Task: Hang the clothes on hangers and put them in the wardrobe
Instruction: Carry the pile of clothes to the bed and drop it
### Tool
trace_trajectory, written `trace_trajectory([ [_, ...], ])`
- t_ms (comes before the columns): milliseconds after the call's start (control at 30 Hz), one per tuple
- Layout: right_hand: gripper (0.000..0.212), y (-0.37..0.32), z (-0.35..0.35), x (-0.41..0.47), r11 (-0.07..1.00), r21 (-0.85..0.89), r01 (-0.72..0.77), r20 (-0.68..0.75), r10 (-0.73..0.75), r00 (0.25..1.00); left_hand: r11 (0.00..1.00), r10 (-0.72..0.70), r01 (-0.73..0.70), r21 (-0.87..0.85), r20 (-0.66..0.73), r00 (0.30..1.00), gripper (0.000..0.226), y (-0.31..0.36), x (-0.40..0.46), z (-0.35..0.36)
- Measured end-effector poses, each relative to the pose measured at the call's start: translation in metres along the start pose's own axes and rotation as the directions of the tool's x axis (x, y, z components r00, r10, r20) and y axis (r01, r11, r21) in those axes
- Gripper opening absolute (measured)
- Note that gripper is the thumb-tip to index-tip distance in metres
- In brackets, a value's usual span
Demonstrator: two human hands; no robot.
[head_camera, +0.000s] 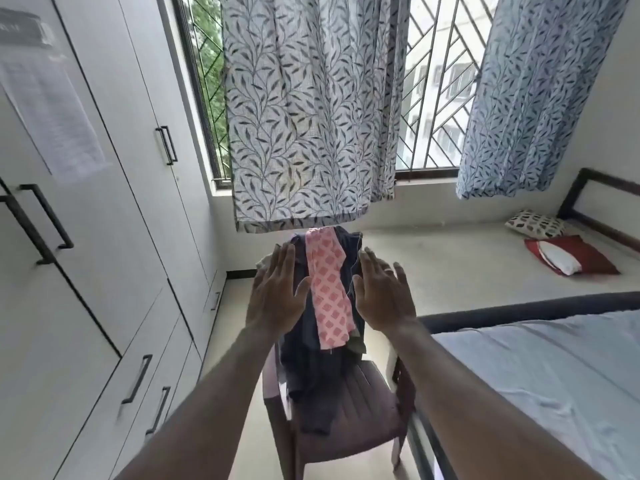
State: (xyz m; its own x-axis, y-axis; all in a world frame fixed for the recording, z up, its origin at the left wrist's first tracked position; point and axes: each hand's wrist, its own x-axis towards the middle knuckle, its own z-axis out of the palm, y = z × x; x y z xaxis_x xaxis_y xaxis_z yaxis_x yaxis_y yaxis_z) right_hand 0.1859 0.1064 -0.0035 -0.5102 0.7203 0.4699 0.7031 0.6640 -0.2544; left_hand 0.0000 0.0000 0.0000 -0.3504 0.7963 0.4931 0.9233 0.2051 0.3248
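A pile of clothes hangs over the back of a dark brown plastic chair [360,410] in the middle of the view. On top lies a pink and white patterned garment [327,289], over dark navy clothes [304,368] that trail down onto the seat. My left hand [277,292] and my right hand [382,292] are stretched out flat with straight fingers, one on each side of the pink garment, holding nothing. The white wardrobe [104,237] stands along the left wall with its doors closed. No hanger shows.
A bed with a pale blue sheet [554,375] fills the lower right, close beside the chair. Leaf-patterned curtains [311,116] hang over the grilled window behind the chair. Two pillows [568,254] lie on the floor mattress at the right.
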Motion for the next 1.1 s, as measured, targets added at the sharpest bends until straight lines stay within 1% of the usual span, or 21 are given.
trace_trajectory([
  [67, 0.054, 0.011, 0.014, 0.019, 0.999, 0.033, -0.016, 0.042, 0.015, 0.999, 0.998, -0.052, 0.053, -0.016, 0.041, 0.998, 0.075, -0.006, 0.017, 0.018],
  [167, 0.054, 0.032, 0.047, 0.05, 0.999, 0.039, -0.025, 0.116, 0.02, 0.993, 0.994, -0.108, 0.108, 0.005, 0.098, 0.989, 0.074, -0.017, 0.045, 0.052],
  [367, 0.053, 0.065, 0.093, 0.103, 0.998, 0.067, -0.011, 0.208, -0.003, 0.978, 0.98, -0.199, 0.201, 0.006, 0.165, 0.966, 0.072, -0.032, 0.083, 0.106],
  [433, 0.052, 0.075, 0.111, 0.121, 0.996, 0.081, -0.03, 0.244, 0.009, 0.97, 0.972, -0.229, 0.234, -0.003, 0.209, 0.951, 0.072, -0.04, 0.097, 0.123],
  [567, 0.05, 0.093, 0.153, 0.157, 0.993, 0.097, -0.063, 0.298, 0.032, 0.954, 0.954, -0.288, 0.3, -0.011, 0.246, 0.925, 0.072, -0.063, 0.128, 0.157],
  [733, 0.048, 0.107, 0.205, 0.2, 0.988, 0.089, -0.127, 0.395, 0.082, 0.915, 0.91, -0.376, 0.413, -0.036, 0.347, 0.859, 0.071, -0.111, 0.167, 0.21],
  [833, 0.043, 0.119, 0.238, 0.227, 0.975, 0.062, -0.213, 0.437, 0.166, 0.884, 0.839, -0.472, 0.538, -0.079, 0.387, 0.792, 0.073, -0.141, 0.192, 0.244],
  [933, 0.037, 0.128, 0.263, 0.252, 0.934, 0.054, -0.353, 0.497, 0.281, 0.821, 0.726, -0.577, 0.676, -0.13, 0.419, 0.701, 0.077, -0.166, 0.213, 0.272],
  [1033, 0.04, 0.14, 0.289, 0.277, 0.852, 0.067, -0.52, 0.542, 0.407, 0.735, 0.666, -0.64, 0.739, -0.106, 0.427, 0.639, 0.083, -0.194, 0.23, 0.297],
  [1100, 0.031, 0.154, 0.308, 0.293, 0.805, 0.072, -0.588, 0.556, 0.457, 0.694, 0.643, -0.667, 0.76, -0.095, 0.418, 0.617, 0.087, -0.212, 0.238, 0.314],
])
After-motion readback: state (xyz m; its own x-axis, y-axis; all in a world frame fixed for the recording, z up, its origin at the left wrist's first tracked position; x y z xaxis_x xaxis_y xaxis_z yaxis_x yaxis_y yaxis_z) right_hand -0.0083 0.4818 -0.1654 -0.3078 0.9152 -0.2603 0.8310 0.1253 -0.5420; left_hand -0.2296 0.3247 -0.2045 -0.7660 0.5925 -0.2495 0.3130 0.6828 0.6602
